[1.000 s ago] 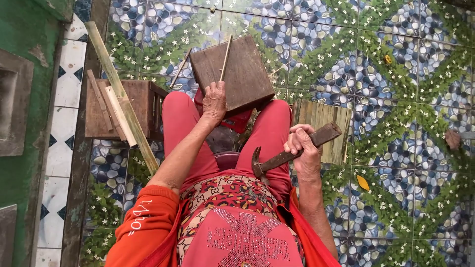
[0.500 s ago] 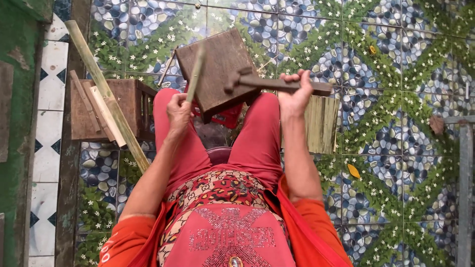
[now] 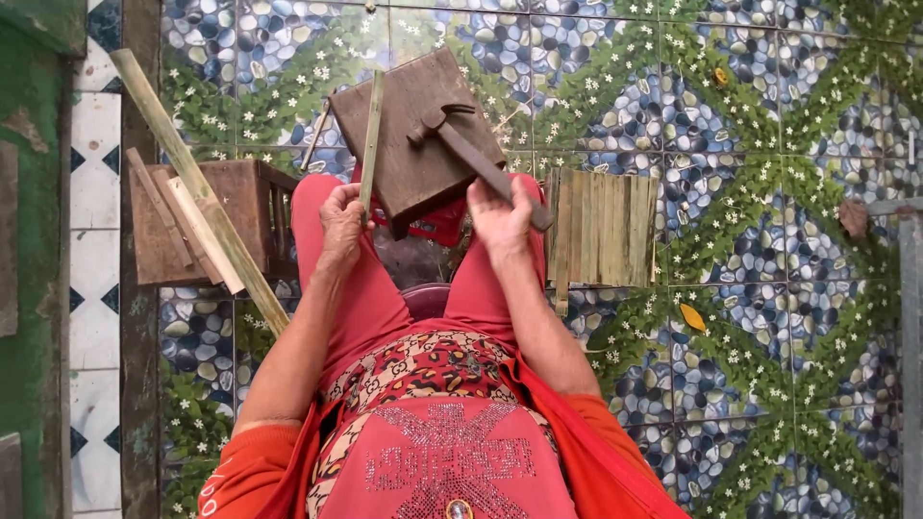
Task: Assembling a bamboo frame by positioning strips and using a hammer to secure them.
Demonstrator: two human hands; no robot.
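Observation:
A dark wooden block rests across my knees, over my red trousers. My left hand grips the lower end of a thin bamboo strip that lies upright across the block. My right hand holds the handle of a claw hammer, whose head sits over the middle of the block. A red plastic piece shows just under the block between my knees.
A panel of joined bamboo slats lies on the patterned pebble-print floor to my right. A wooden box with loose slats and a long bamboo pole stands to my left. A green wall runs along the left edge.
My right hand has come from beside my knee up onto the block, bringing the hammer head down over it. The left hand has shifted the strip lower on the block.

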